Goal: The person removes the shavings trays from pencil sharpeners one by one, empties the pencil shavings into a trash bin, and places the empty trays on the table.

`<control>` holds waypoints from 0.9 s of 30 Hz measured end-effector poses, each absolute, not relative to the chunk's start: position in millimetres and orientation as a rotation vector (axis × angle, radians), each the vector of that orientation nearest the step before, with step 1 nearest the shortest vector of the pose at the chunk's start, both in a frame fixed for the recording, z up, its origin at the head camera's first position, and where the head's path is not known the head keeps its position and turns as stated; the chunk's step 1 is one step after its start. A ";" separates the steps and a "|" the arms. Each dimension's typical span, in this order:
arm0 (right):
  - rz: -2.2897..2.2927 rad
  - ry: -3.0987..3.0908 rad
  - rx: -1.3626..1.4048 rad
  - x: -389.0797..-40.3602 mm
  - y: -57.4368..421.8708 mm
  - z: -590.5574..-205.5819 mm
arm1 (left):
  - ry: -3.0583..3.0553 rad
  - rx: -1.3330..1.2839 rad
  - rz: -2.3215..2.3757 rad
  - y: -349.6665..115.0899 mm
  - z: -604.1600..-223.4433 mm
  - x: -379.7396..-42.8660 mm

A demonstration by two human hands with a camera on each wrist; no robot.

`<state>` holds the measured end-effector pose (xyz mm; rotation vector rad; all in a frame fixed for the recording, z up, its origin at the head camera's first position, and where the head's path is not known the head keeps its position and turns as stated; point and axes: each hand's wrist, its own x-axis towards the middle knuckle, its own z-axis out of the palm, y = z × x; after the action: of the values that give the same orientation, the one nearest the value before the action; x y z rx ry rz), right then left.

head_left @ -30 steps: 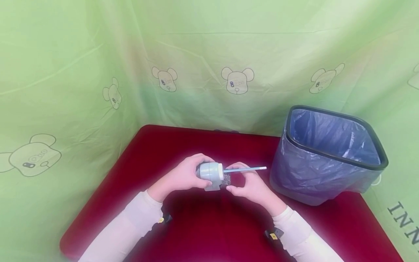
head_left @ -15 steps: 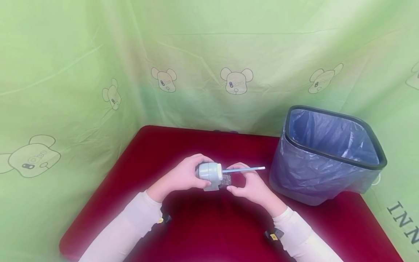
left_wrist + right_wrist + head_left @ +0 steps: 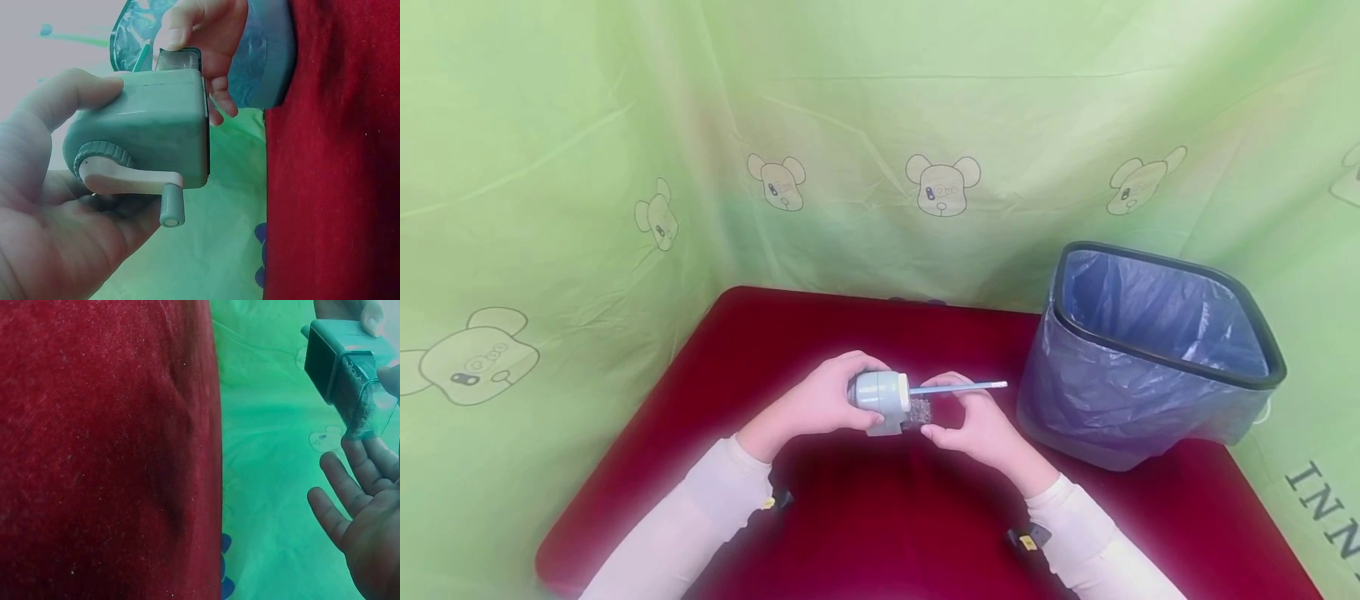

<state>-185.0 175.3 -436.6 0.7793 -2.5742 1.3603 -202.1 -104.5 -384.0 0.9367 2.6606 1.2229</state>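
My left hand grips a grey-blue crank pencil sharpener held on its side above the table. Its crank handle shows in the left wrist view. A light-blue pencil sticks out of the sharpener's front, its white-tipped end toward the bin. Below the pencil, the clear shavings drawer stands partly out of the body, with dark shavings inside. My right hand pinches that drawer, thumb on one side and fingertips on the other; its remaining fingers spread loosely in the right wrist view.
A bin with a black rim and a bluish plastic liner stands on the right side of the red table. Green curtains printed with bear heads hang behind and at both sides.
The shavings drawer shows slightly farther out of the sharpener, and my right thumb has shifted a touch to the right. My left hand stays nearly still around the sharpener.
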 end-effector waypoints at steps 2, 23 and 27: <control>1.356 -2.580 0.774 -184.9 175.2 -436.4 | 2.665 0.936 1.218 -104.6 -383.8 -202.5; 1.340 -2.550 0.791 -187.1 174.4 -439.7 | 2.664 0.928 1.229 -108.2 -382.8 -202.4; 1.342 -2.556 0.792 -188.4 175.3 -439.9 | 2.668 0.919 1.223 -108.7 -382.2 -202.3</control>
<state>-188.4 175.3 -439.9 0.7924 -2.5559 1.3416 -202.3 -108.7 -382.2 0.9193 2.6679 1.2230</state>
